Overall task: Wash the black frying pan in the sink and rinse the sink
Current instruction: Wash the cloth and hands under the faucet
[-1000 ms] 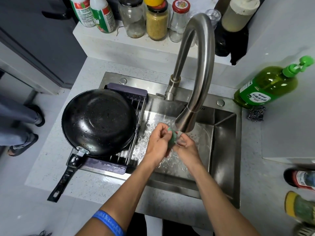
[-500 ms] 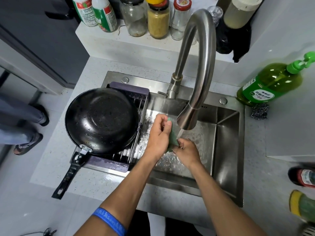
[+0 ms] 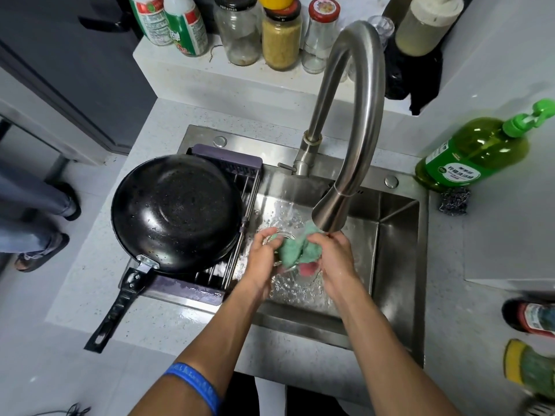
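Note:
The black frying pan [image 3: 177,211] lies upside down on a purple drying rack [image 3: 234,166] over the left part of the steel sink [image 3: 399,253], its handle pointing toward the front left. Below the faucet [image 3: 357,121] my left hand [image 3: 264,259] and my right hand [image 3: 333,256] both grip a wet green cloth [image 3: 295,247] with a pink patch underneath. Water runs from the spout onto the cloth and splashes in the basin.
A green dish soap bottle [image 3: 474,151] and a steel scourer [image 3: 455,201] sit at the sink's right. Jars and bottles [image 3: 280,34] line the back ledge. More bottles [image 3: 534,318] stand at the right edge. A person's legs [image 3: 33,232] are at the left.
The cloth has opened out between my hands and now shows a pink part. Both hands have shifted a little nearer to me under the spout.

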{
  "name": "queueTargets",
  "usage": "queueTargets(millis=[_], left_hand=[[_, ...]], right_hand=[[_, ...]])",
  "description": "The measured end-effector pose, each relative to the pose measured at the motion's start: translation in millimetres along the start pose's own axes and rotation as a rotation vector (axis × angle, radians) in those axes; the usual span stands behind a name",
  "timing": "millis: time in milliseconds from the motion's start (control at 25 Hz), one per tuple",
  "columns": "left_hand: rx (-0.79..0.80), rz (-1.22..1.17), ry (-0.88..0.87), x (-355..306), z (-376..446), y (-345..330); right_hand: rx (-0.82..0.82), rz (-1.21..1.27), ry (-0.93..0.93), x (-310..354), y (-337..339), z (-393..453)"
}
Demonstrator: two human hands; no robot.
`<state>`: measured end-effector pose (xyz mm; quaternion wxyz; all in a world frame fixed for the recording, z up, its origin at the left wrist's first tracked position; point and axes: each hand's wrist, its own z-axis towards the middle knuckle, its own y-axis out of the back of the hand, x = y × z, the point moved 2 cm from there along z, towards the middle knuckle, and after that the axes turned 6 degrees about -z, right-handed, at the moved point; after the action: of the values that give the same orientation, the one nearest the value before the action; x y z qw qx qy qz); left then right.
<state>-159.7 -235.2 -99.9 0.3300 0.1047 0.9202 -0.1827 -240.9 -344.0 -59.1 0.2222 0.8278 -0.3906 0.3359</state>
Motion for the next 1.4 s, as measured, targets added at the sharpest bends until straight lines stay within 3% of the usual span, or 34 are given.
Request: queueTargets(millis=[200,400,480,560,600,680,720,800,920,1080,1160,1280,1360,1400], left_hand=[[0.351,0.065,0.102,0,-3,-27],[0.293,-0.095,0.016,4,-1,-35],[0.238,-0.191,0.016,5,-3,-42],[0.157,-0.258,0.074,6,-3,-48],[0.124,-0.259,0.105,5,-4,-51],[0.112,-0.247,0.154,6,-4,-59],[0.103,-0.246,0.163,9,-5,-62],[0.076,-0.225,0.152,12,-6,-65],[-0.038,-0.126,0.073,7,-2,-63],[-0.02,-0.203,0.123,3,-15,-74],[0.096,-0.274,0.144,8,-24,-80],[0.04,-0.226,0.11,1,-18,-75],[0.012,-0.182,0.072,1,-12,-73],[0.036,-0.169,0.072,0,-17,-76]], right_hand=[[0.032,-0.334,0.181,15,-11,-10],[0.064,-0.373,0.354,17,-6,-2],[-0.005,-0.199,0.384,4,-2,-1],[-0.173,0.156,0.226,-15,9,6],[-0.17,0.325,0.052,-26,11,10],[0.031,0.575,-0.275,-35,5,12],[0.098,0.697,-0.337,-36,3,15],[0.067,0.811,-0.364,-27,1,20],[-0.154,0.452,-0.24,-17,-6,14],[-0.167,0.105,-0.046,-7,-15,10],[-0.218,0.078,-0.03,-5,-13,18],[-0.101,0.466,-0.085,-14,-24,12],[-0.028,0.208,0.0,-21,-26,11],[-0.098,0.13,0.014,-26,-22,16]])
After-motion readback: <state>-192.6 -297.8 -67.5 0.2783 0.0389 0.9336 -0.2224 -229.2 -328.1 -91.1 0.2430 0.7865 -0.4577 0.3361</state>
